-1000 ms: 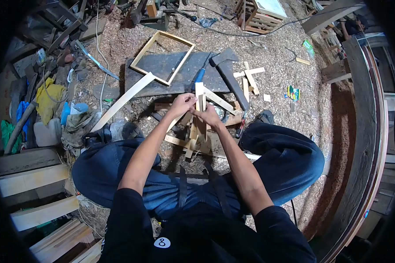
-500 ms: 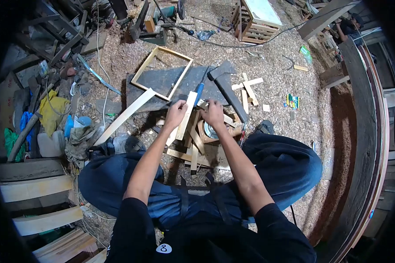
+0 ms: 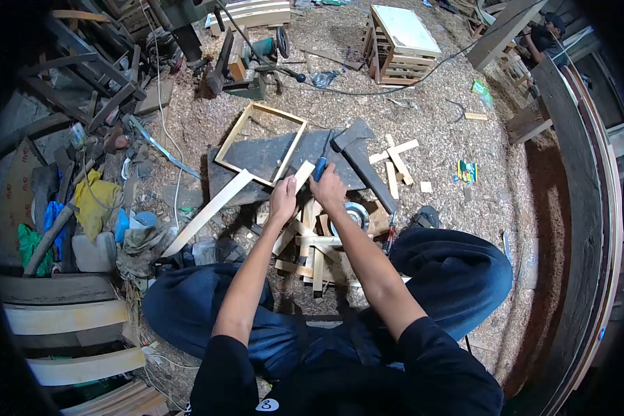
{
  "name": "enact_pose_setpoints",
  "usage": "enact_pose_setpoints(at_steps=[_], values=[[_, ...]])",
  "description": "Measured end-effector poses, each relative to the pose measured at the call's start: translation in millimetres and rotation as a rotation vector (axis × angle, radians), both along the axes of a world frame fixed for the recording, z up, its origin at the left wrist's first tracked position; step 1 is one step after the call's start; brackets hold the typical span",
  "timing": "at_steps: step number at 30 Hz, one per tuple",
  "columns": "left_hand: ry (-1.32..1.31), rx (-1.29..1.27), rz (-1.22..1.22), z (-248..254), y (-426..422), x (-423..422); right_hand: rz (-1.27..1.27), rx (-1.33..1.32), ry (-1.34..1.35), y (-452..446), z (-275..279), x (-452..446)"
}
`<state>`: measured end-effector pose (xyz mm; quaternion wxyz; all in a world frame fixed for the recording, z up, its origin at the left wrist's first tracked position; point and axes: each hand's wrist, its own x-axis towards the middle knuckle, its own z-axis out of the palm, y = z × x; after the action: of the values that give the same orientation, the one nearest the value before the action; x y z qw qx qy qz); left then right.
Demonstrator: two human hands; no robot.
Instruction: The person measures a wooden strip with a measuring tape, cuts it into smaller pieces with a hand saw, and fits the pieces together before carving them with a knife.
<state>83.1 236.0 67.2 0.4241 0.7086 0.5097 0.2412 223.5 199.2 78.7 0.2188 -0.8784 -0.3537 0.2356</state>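
My left hand is closed round a short pale wood strip, whose upper end points toward the dark board. My right hand is closed at the blue handle of a tool lying on the board. Below both hands, several wood offcuts lie crossed between my legs, beside a round metal-rimmed object. A rectangular wooden frame rests on the board's left part. To the right of the blue handle lies an axe, its head on the board.
A long pale strip leans against the board's left side. A slatted crate stands at the back. Crossed wood pieces lie to the right. Another person is at the far upper right. Cables cross the shavings.
My left hand still has the strip, now tilted to the right. My right hand has moved from the offcuts up to the blue handle. A strip now lies crosswise on the pile.
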Motion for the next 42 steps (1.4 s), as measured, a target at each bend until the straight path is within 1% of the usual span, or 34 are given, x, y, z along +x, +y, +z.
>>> enact_pose_setpoints(at_steps=[1, 2, 3, 4, 5, 6, 7, 9, 11, 13, 14, 15, 16, 17, 18, 19, 20, 21, 23, 24, 25, 28, 30, 31, 35, 37, 41, 42], values=[[0.007, -0.038, -0.017, 1, 2, 0, -0.008, 0.016, -0.049, 1, -2, -2], [0.009, -0.037, -0.017, 1, 3, -1, -0.005, 0.045, -0.014, 1, -5, -1], [0.001, 0.033, -0.039, -1, 4, 0, -0.005, 0.043, -0.014, 3, -12, 2], [-0.009, 0.1, -0.06, -3, 2, 0, -0.063, 0.097, 0.047, 4, -19, 7], [0.026, 0.102, -0.106, -6, 5, -1, -0.122, 0.146, 0.107, 1, -28, 11], [0.055, 0.093, -0.138, -8, 7, -2, -0.125, 0.185, 0.129, -10, -15, 16], [0.081, 0.086, -0.17, -8, 10, 1, -0.099, 0.286, 0.103, -24, -13, 19], [0.086, 0.115, -0.19, -7, 12, 12, -0.115, 0.384, 0.117, -47, -6, 30], [0.088, 0.147, -0.213, 4, 13, 31, -0.211, 0.421, 0.123, -67, -5, 40], [0.078, 0.28, -0.202, 22, 13, 57, -0.344, 0.473, 0.182, -79, -1, 47], [0.092, 0.228, -0.235, 14, 19, 72, -0.347, 0.469, 0.172, -84, 1, 48], [0.039, 0.307, -0.252, 11, 18, 85, -0.363, 0.443, 0.173, -86, 3, 48], [0.108, 0.287, -0.298, -2, 21, 95, -0.377, 0.421, 0.172, -87, 2, 49], [0.178, 0.263, -0.345, -16, 21, 104, -0.335, 0.456, 0.121, -90, -1, 49], [0.171, 0.26, -0.348, -20, 22, 108, -0.3, 0.447, 0.049, -90, 0, 47], [0.132, 0.381, -0.343, -25, 21, 107, -0.263, 0.433, -0.022, -92, 1, 45], [0.095, 0.501, -0.336, -30, 20, 107, -0.224, 0.322, 0.004, -95, 2, 47], [0.096, 0.495, -0.335, -29, 19, 106, -0.223, 0.316, 0.005, -96, -1, 49], [0.155, 0.442, -0.311, -26, 17, 96, -0.137, 0.272, 0.029, -97, -9, 50], [0.109, 0.478, -0.283, -22, 15, 90, -0.103, 0.236, 0.019, -97, -14, 52], [0.118, 0.471, -0.28, -29, 15, 85, -0.075, 0.245, -0.008, -98, -19, 52], [-0.035, 0.55, -0.254, -40, 17, 77, -0.038, 0.241, -0.018, -92, -21, 53], [-0.042, 0.502, -0.203, -42, 13, 78, 0.017, 0.305, -0.015, -89, -14, 54], [-0.05, 0.459, -0.16, -41, 11, 79, 0.024, 0.296, -0.012, -87, -9, 54], [-0.056, 0.411, -0.177, -39, 16, 75, 0.084, 0.449, -0.16, -82, 2, 55], [-0.098, 0.388, -0.188, -39, 16, 76, 0.209, 0.246, -0.178, -81, -7, 67], [-0.089, 0.363, -0.187, -41, 18, 76, 0.259, 0.235, -0.144, -78, 1, 69], [-0.058, 0.355, -0.189, -40, 19, 76, 0.233, 0.331, -0.181, -79, 2, 66]])
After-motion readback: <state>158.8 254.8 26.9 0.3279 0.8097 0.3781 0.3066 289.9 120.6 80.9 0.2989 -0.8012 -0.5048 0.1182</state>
